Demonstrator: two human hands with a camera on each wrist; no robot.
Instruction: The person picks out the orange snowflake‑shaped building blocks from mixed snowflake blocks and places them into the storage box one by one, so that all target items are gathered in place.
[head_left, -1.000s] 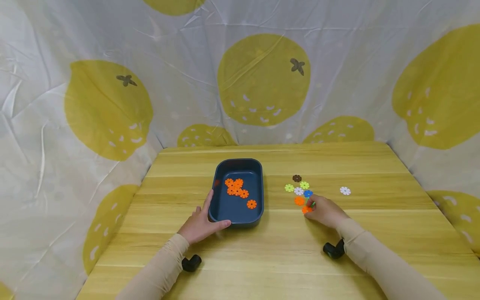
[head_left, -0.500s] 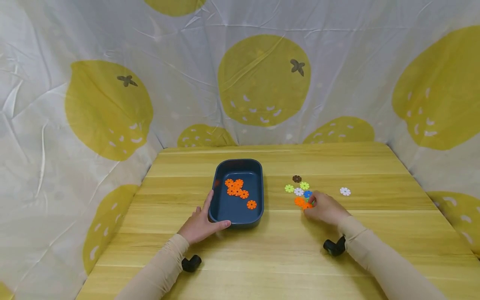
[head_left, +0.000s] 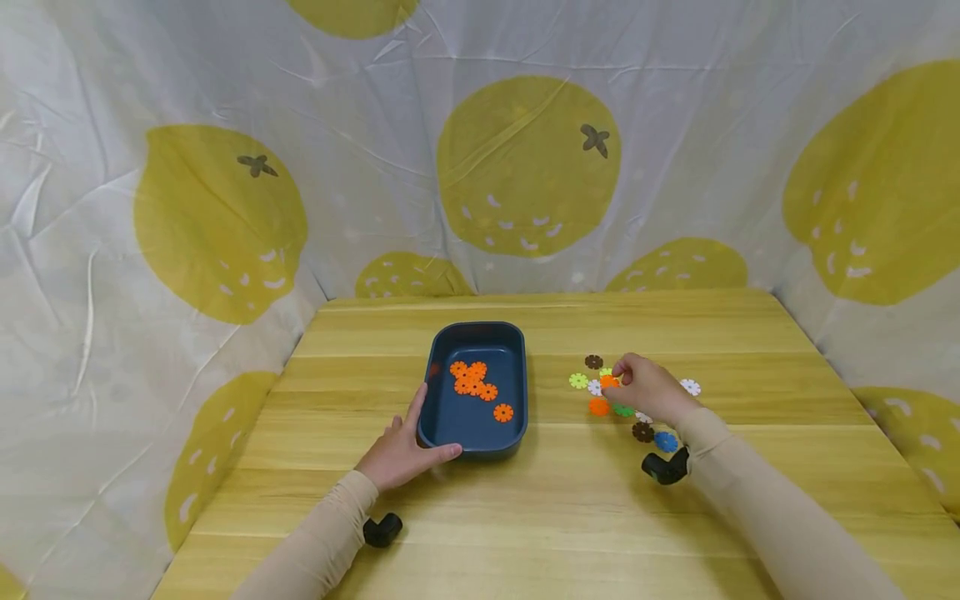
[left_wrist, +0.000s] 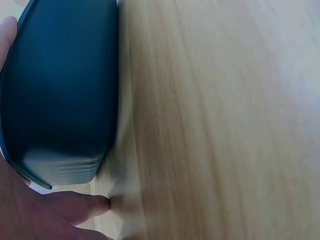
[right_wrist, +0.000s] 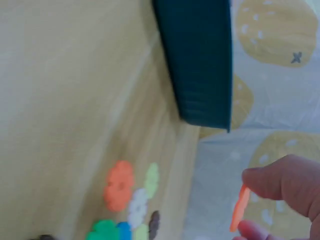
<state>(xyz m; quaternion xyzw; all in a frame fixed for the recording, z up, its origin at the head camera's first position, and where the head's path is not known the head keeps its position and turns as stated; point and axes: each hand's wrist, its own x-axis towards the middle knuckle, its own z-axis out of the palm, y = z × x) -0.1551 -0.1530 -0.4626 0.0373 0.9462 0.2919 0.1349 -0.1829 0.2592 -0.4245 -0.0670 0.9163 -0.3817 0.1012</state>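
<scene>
In the head view my left hand rests at the near left corner of a dark blue rectangular tub, its thumb and forefinger spread along the walls. Several orange notched plastic discs lie inside. My right hand pinches another orange notched disc between thumb and finger; it is seen edge-on and off the table in the right wrist view. Under and around that hand lie discs in several colours, among them an orange disc, a green disc and a blue disc.
Further discs on the wooden table include a yellow-green disc, a brown disc and a white disc off to the right. A lemon-print cloth hangs behind the table's far edge.
My right hand has lifted one orange disc and moved it up and away from the near discs. Discs formerly hidden under the hand now show. The left hand and tub stay put.
</scene>
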